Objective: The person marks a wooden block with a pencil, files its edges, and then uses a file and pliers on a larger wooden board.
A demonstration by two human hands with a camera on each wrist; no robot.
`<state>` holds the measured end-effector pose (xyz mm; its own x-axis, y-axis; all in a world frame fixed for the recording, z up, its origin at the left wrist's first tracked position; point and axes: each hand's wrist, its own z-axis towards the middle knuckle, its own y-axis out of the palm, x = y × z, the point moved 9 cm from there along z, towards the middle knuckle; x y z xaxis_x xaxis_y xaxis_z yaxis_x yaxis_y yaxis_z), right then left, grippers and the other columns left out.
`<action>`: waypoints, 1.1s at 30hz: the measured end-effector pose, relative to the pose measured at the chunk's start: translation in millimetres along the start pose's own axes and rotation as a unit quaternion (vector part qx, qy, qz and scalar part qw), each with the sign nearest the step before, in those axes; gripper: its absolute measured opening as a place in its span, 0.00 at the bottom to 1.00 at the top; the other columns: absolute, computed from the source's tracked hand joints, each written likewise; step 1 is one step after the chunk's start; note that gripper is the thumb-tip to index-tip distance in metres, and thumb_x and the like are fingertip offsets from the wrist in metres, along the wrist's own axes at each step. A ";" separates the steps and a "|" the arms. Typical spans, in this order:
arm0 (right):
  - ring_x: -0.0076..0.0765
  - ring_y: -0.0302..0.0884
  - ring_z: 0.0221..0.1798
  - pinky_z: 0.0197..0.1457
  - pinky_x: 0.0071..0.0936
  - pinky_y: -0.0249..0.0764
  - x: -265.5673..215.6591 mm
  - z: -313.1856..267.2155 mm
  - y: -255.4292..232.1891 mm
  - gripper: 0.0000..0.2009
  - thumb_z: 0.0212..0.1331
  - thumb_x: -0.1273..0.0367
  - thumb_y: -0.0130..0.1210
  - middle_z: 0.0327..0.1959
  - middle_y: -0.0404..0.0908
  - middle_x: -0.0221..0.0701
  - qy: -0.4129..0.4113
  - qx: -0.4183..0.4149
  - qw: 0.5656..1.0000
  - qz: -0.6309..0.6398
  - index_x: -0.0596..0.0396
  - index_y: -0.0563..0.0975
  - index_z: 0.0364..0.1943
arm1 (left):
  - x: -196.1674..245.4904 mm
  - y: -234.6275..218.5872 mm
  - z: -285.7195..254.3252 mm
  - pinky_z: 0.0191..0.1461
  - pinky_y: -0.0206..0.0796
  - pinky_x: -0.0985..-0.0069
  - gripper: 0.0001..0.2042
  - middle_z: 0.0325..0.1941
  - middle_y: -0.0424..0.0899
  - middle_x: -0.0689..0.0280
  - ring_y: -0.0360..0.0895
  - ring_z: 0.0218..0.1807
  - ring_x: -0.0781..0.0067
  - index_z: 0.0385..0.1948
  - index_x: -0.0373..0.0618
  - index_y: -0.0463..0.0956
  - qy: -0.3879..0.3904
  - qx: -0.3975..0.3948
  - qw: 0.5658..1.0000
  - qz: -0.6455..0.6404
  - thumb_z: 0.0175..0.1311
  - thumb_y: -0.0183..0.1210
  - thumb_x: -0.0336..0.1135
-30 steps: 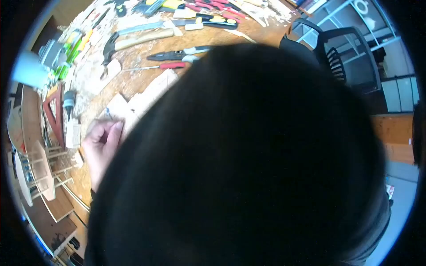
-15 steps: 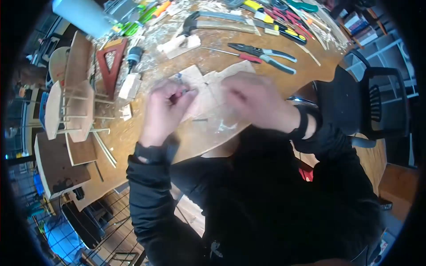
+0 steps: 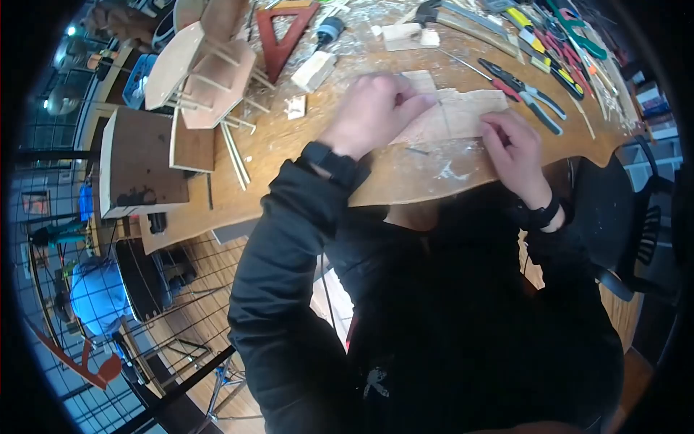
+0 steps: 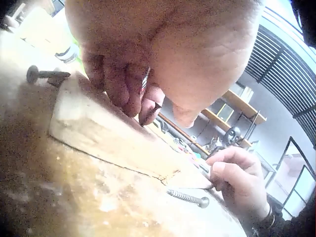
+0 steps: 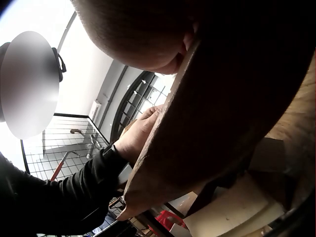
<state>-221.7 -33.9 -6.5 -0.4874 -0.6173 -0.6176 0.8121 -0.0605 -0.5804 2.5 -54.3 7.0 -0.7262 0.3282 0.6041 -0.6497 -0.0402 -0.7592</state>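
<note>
A pale, flat wooden board (image 3: pixel 463 116) lies near the table's front edge. My left hand (image 3: pixel 376 108) is over its left part, fingers curled and thumb tip close to a small dark screw (image 4: pixel 154 109) on the board; the inside of the fist is mostly hidden, so I cannot tell whether it holds anything. At the board's right end my right hand (image 3: pixel 517 145) pinches the near corner between thumb and curled fingers. One loose screw (image 4: pixel 187 198) lies on the table before the board, and another dark screw (image 4: pixel 47 75) shows at its other end.
Pliers (image 3: pixel 528 98) and a screwdriver (image 3: pixel 499 83) lie beyond the board, with a hammer (image 3: pixel 463 27) further back. Wood blocks (image 3: pixel 314 71), a red triangle (image 3: pixel 282 40) and a hexagonal wooden structure (image 3: pixel 217 87) stand to the left. A chair (image 3: pixel 622 210) stands at the right.
The head view has swung, after being mostly covered by a dark shape, so the board sits further right. My right hand, blurred over the board before, is now at its near right corner.
</note>
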 end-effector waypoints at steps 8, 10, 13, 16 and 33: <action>0.39 0.79 0.30 0.35 0.31 0.74 -2.0 -2.0 1.8 0.04 0.65 0.76 0.64 0.31 0.79 0.37 -0.002 -0.007 1.000 -0.017 0.61 0.83 0.40 | 45.5 -13.6 9.3 0.50 0.78 0.55 0.15 0.35 0.88 0.50 0.87 0.42 0.44 0.33 0.39 0.86 0.084 -0.007 0.977 0.193 0.72 0.59 0.43; 0.39 0.78 0.30 0.36 0.31 0.73 -3.1 -1.6 1.1 0.04 0.65 0.76 0.64 0.31 0.79 0.37 -0.003 -0.008 0.999 -0.032 0.61 0.83 0.40 | 83.0 -14.8 5.1 0.53 0.78 0.57 0.12 0.40 0.88 0.52 0.87 0.47 0.50 0.41 0.39 0.85 0.179 -0.027 0.937 0.300 0.72 0.57 0.38; 0.39 0.80 0.34 0.40 0.30 0.75 -5.8 -7.8 11.0 0.04 0.66 0.76 0.63 0.33 0.82 0.37 -0.061 -0.026 0.997 -0.044 0.59 0.85 0.42 | 120.2 -20.1 -40.7 0.57 0.77 0.58 0.11 0.42 0.87 0.54 0.87 0.49 0.53 0.43 0.40 0.84 0.225 -0.022 0.919 0.322 0.69 0.57 0.36; 0.34 0.82 0.37 0.44 0.28 0.76 14.8 -23.1 9.0 0.05 0.66 0.75 0.63 0.36 0.82 0.36 -0.020 -0.078 0.990 -0.115 0.59 0.84 0.43 | 135.3 -7.8 -70.1 0.56 0.77 0.58 0.10 0.42 0.87 0.54 0.86 0.49 0.53 0.42 0.40 0.84 0.212 -0.051 0.923 0.317 0.69 0.58 0.36; 0.41 0.84 0.54 0.61 0.37 0.79 -134.1 62.6 -39.2 0.17 0.66 0.61 0.65 0.50 0.85 0.40 0.149 -0.401 0.859 -0.282 0.49 0.83 0.56 | 176.5 21.5 -80.9 0.52 0.76 0.59 0.08 0.39 0.84 0.56 0.84 0.46 0.53 0.38 0.41 0.82 0.183 -0.159 0.915 0.322 0.63 0.60 0.33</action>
<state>-168.1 2.1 132.3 -0.8875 -0.4328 -0.1580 -0.0040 0.3502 -0.9367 -121.4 79.2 77.7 -0.7734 0.6298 -0.0717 0.0278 -0.0792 -0.9965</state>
